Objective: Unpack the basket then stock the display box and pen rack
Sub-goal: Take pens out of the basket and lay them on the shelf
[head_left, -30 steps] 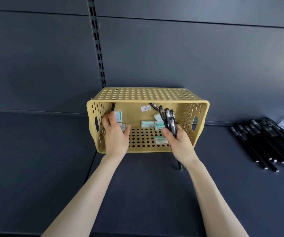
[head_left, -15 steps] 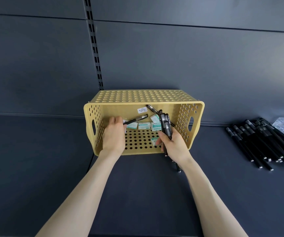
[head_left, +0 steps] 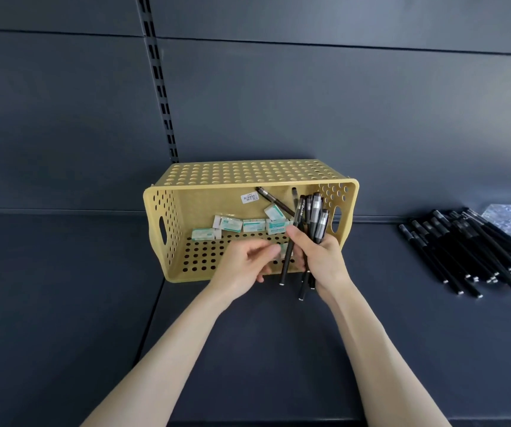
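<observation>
Since half a second ago the left hand (head_left: 243, 266) has come out of the basket (head_left: 155, 217) to the right hand (head_left: 325, 260), and the pen it carried now leans against the bundle of pens (head_left: 315, 211) the right hand grips. The left fingers are half curled and blurred, so whether they pinch that pen I cannot tell. The yellow plastic basket, round-holed, lies on its side on the dark matte shelf (head_left: 278, 349), holding small boxy wrapped erasers (head_left: 254, 224) and slim black loose pens (head_left: 274, 200).

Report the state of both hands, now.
Left hand: blurred beside the black pens; grip cannot be told.
Right hand: closed, holding the bundle of black pens.
</observation>
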